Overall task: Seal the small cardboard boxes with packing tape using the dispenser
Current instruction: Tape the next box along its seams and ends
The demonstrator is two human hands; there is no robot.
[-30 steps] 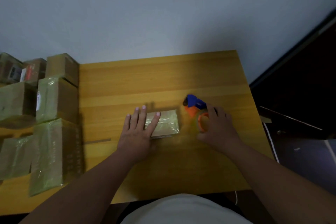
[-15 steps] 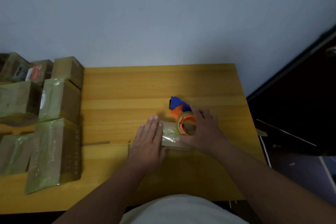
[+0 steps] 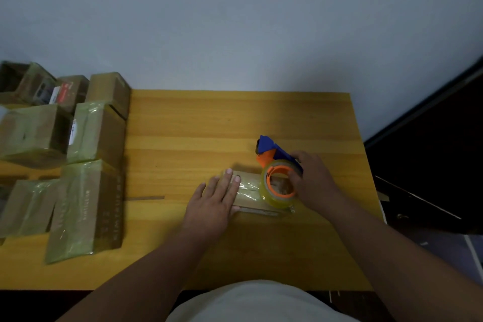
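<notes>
Brown cardboard, glossy under clear tape, makes up the small box (image 3: 254, 195) lying flat near the front middle of the yellow wooden table (image 3: 198, 123); it is closed, so whatever is inside cannot be seen. The left hand (image 3: 213, 202) lies on its left end with fingers straight and close together, pressing it down. The right hand (image 3: 313, 183) curls around the tape dispenser (image 3: 278, 167), whose blue and orange body rises behind a roll of clear tape (image 3: 278, 192) resting on the box's right end. Along the table's left edge stands a cluster of taped boxes (image 3: 86, 185), most wrapped in shiny film and shut. At the far back left, one open carton (image 3: 15, 78) shows a dark interior, its contents too dim to make out.
</notes>
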